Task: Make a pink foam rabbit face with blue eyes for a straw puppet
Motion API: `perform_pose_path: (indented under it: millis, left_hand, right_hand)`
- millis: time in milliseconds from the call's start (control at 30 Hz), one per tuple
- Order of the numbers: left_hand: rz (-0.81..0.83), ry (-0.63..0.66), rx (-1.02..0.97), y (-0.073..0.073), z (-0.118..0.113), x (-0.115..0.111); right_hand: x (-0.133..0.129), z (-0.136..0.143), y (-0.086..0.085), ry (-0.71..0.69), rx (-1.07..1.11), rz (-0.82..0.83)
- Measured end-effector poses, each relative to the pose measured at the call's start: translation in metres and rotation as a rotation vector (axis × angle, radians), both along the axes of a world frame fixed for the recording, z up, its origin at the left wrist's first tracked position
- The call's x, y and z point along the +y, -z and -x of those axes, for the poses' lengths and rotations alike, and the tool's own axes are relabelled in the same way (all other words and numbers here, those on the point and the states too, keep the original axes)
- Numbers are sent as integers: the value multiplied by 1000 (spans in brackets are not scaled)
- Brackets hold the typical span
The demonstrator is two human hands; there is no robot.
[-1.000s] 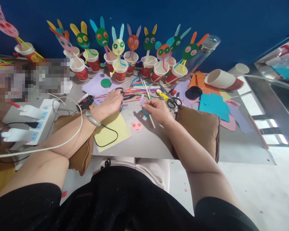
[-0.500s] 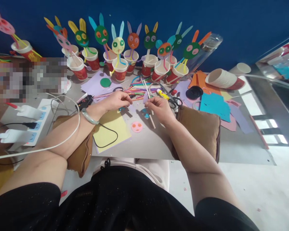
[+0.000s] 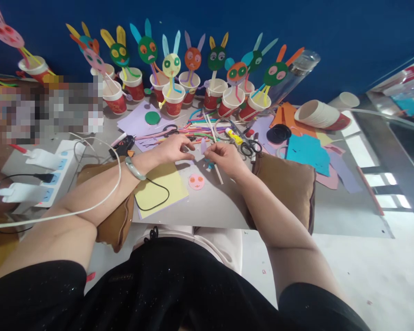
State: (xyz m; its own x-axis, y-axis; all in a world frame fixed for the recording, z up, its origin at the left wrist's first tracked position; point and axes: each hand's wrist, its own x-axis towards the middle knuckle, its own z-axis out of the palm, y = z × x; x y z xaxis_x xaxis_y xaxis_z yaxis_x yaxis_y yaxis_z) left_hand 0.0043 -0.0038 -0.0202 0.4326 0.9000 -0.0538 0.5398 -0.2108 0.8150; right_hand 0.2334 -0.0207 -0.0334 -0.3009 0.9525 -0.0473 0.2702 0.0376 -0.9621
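My right hand (image 3: pixel 224 157) pinches a small purple paper piece (image 3: pixel 203 146) by its lower end, above the middle of the table. To its left, my left hand (image 3: pixel 179 149) has thumb and fingers apart with nothing between them. A pink paper face (image 3: pixel 196 181) with orange eyes lies flat below the hands. Pale sticks (image 3: pixel 218 174) show beside and behind my right hand. Small blue pieces (image 3: pixel 210 164) are partly hidden under its fingers. A yellow sheet (image 3: pixel 162 188) lies below my left wrist.
Red paper cups (image 3: pixel 174 106) with paper rabbit heads stand along the blue wall. Scissors (image 3: pixel 251 147), a yellow glue tube (image 3: pixel 233 136) and colored sticks lie behind the hands. Brown cushions (image 3: pixel 286 188) flank the work area. A white cable (image 3: pixel 115 184) crosses my left forearm near a power strip (image 3: pixel 60 170).
My left hand has shifted slightly right and its fingers have spread. My right hand has moved slightly left and down, bringing the purple piece nearer my left hand.
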Motion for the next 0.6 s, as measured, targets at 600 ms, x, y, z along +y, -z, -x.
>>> perform_pose_path:
  millis: [600]
  left_hand:
    - [213,88,-280,-18,-8,-16]
  right_hand:
    - [-7,5,-4,-153,-22,-12]
